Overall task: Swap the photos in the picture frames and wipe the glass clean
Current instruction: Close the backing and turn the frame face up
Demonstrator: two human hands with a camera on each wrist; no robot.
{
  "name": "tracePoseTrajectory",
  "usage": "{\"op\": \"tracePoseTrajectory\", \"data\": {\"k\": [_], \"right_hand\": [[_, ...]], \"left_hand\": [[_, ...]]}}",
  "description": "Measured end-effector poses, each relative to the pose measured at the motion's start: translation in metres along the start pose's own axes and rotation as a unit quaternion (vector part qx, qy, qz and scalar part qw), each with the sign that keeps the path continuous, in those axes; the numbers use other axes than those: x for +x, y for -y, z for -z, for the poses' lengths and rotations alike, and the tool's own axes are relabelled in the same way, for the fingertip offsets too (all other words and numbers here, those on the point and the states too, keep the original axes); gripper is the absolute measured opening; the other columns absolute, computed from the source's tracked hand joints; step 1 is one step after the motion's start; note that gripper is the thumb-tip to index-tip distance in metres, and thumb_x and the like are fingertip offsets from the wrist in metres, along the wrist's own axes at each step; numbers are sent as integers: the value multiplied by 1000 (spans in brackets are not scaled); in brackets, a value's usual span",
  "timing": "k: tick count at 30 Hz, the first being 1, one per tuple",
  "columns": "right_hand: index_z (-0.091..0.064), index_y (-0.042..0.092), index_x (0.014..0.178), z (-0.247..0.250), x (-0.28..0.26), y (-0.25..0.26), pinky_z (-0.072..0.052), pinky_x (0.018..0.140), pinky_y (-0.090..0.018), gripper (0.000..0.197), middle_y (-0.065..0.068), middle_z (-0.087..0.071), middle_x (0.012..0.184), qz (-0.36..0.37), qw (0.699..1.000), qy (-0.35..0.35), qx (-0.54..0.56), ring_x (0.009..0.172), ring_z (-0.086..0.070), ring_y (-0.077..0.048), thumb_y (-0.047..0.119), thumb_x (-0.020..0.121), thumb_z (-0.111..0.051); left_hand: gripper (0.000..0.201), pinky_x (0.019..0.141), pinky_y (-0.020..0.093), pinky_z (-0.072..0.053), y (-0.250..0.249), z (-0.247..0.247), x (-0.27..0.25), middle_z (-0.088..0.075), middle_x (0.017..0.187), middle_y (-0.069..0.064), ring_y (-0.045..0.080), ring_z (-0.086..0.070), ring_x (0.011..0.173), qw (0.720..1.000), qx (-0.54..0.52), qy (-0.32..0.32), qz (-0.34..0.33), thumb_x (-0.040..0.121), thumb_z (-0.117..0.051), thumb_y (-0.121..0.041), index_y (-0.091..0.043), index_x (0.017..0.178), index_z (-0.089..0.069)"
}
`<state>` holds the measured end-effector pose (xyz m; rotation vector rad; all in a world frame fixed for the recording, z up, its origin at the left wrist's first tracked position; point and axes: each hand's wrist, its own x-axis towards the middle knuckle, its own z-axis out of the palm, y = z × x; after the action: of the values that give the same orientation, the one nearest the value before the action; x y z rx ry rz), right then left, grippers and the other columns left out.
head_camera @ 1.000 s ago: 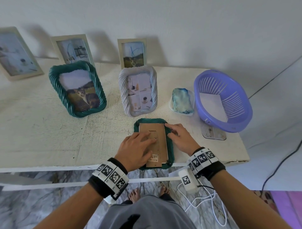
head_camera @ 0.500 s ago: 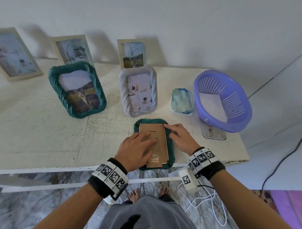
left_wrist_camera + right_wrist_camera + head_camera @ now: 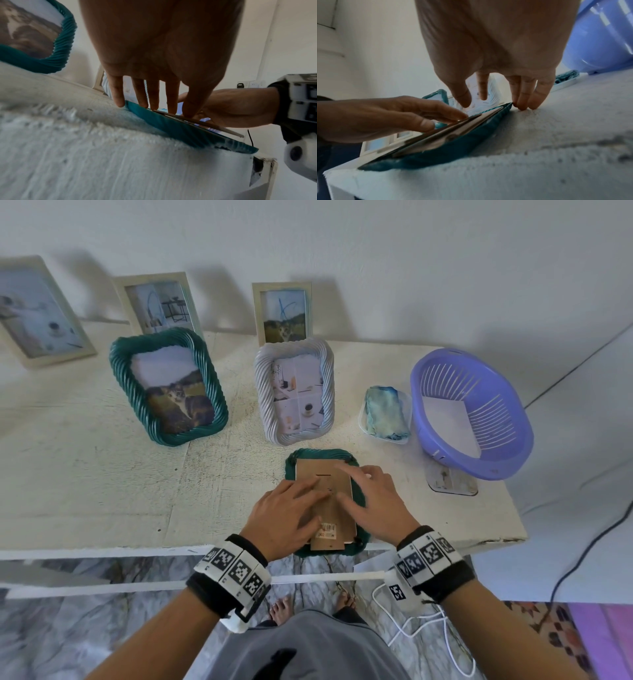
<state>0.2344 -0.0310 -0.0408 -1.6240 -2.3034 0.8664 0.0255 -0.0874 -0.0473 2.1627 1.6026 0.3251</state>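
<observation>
A teal rope-edged picture frame [image 3: 358, 498] is laid face down at the near edge of the white worktop [image 3: 102, 474], its lower end slightly overhanging that edge. Its brown cardboard backing [image 3: 329, 474], with a barcode sticker [image 3: 329, 531] near the bottom, is turned upward.

The left hand [image 3: 286, 517] is spread flat on the left part of the backing, its fingers [image 3: 118, 94] extended and pressed down on the board and the frame's rim; nothing is clasped, so the grip is released. The right hand [image 3: 375, 505] is laid on the right side, fingers [image 3: 522, 94] straight, the outer ones touching the worktop just beside the frame's edge, thumb and index raised over the backing; this grip is also released. In the right wrist view the backing is seen lifted a little from the frame at the near end.

Behind, 2 frames are stood upright: a teal frame with a cat photo [image 3: 169, 386] and a white rope-edged frame [image 3: 295, 392]. 3 plain pale frames [image 3: 281, 311] are leaned against the wall. A folded blue-green cloth [image 3: 385, 412] is kept in a small clear tray, beside a purple slotted basket [image 3: 472, 412].
</observation>
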Motion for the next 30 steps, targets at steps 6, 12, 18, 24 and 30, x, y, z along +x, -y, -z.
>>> {"op": "tracePoseTrajectory", "data": {"k": [6, 12, 18, 24, 30], "right_hand": [[-40, 47, 138, -1, -7, 6, -39, 101, -43, 51, -8, -31, 142, 2, 995, 23, -100, 119, -36, -30, 54, 90, -53], [-37, 48, 139, -4, -8, 4, -38, 102, -43, 51, -7, -28, 146, -4, 994, 24, -107, 122, -33, -29, 56, 91, -51], [-38, 48, 139, -5, -8, 4, -38, 100, -41, 51, -5, -28, 146, 0, 994, 19, -106, 120, -34, -28, 57, 90, -50], [-39, 48, 140, -5, -8, 3, -39, 99, -42, 51, -5, -28, 147, -1, 994, 19, -111, 119, -35, -28, 56, 90, -51], [-41, 49, 138, -7, -8, 3, -42, 96, -42, 66, -5, -29, 146, -4, 994, 20, -108, 117, -37, -27, 71, 77, -29]], "left_hand": [[56, 100, 37, -46, 7, 4, 6, -55, 136, -7, 14, -48, 123, 994, -104, -20, 29, 86, -33, -54, -28, 131, -55], [47, 107, 38, -36, 21, 7, 18, -45, 142, 10, 30, -42, 128, 981, -106, -97, 134, 95, -58, -30, -10, 138, -53], [91, 114, 37, -25, 27, 11, 21, -37, 150, 8, 29, -30, 134, 990, -60, -8, 129, 79, -24, -67, -11, 150, -37], [97, 112, 37, -23, 33, 11, 24, -38, 145, 2, 24, -29, 135, 974, -162, -10, 156, 70, -27, -76, -20, 148, -43], [77, 110, 40, -22, 20, 13, 25, -34, 145, 2, 24, -24, 135, 973, -140, -3, 182, 79, -32, -63, -28, 148, -42]]}}
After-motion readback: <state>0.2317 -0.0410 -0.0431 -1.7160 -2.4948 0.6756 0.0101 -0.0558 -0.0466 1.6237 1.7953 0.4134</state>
